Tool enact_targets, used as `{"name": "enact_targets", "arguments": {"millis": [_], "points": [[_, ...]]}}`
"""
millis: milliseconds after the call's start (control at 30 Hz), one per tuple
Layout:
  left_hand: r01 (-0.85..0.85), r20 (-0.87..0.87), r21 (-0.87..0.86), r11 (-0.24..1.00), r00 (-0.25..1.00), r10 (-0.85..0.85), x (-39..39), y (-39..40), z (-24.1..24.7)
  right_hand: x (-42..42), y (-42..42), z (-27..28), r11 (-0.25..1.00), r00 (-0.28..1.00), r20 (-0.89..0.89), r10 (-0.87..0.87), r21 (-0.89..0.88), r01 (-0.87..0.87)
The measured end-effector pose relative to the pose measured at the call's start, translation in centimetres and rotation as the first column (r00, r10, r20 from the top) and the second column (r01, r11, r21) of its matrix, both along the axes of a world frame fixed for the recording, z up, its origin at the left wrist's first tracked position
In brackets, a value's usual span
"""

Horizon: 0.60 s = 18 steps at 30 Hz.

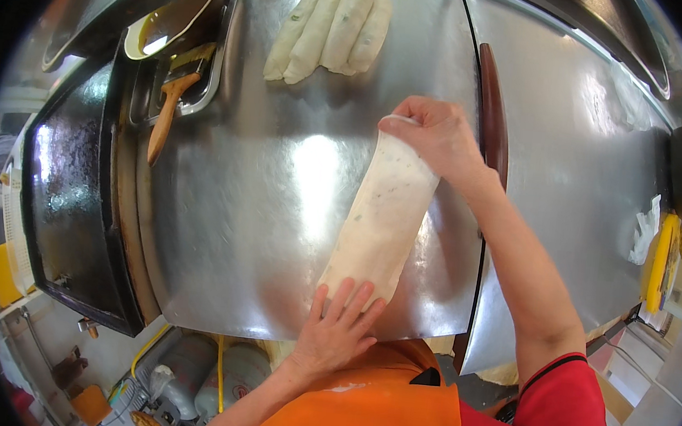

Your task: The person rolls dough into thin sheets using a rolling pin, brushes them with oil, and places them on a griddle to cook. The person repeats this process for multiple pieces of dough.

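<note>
A long flat strip of dough [383, 211] with dark and green flecks lies aslant on the stainless steel worktop [243, 203]. Its far end is pinched between the thumb and fingers of my right hand [435, 133], and that end looks lifted. My left hand [339, 330] rests flat with spread fingertips on the near end of the strip, close to the table's front edge. Several rolled dough pieces [330, 33] lie side by side at the back of the worktop, with green bits showing through their skins.
A wooden-handled brush [173, 98] leans in a metal tray [215, 78] beside a container of yellowish liquid [171, 21]. A dark griddle [69, 187] stands at the left. A brown wooden rolling pin [494, 114] lies along the seam right of my right hand. Gas cylinders [233, 372] stand below.
</note>
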<state>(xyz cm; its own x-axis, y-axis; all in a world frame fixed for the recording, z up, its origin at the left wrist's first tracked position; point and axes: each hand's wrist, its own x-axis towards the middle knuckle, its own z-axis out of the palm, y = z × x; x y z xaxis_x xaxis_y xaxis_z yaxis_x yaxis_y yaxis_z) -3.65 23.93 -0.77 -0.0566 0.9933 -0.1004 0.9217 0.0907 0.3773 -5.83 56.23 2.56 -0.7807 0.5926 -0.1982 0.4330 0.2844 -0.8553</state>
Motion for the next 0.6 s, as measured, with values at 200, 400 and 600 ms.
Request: {"name": "enact_targets", "arguments": {"millis": [200,400,600], "points": [[-0.046,0.118,0.054,0.997,0.992,0.039,-1.7,1.3,2.1,-0.3,-1.0,-0.8,0.961,0.983,0.178,0.035,0.265,-0.082],[-0.409,0.302,0.375,0.832,0.903,0.307,-9.0,11.5,2.5,0.4,0.6,1.6,0.989,0.948,0.286,0.138,0.006,-0.146],[-0.381,0.276,-0.037,0.924,0.885,0.376,-13.2,17.9,2.4,5.5,-0.8,0.3,0.997,0.985,0.155,0.074,-0.002,-0.075]]}}
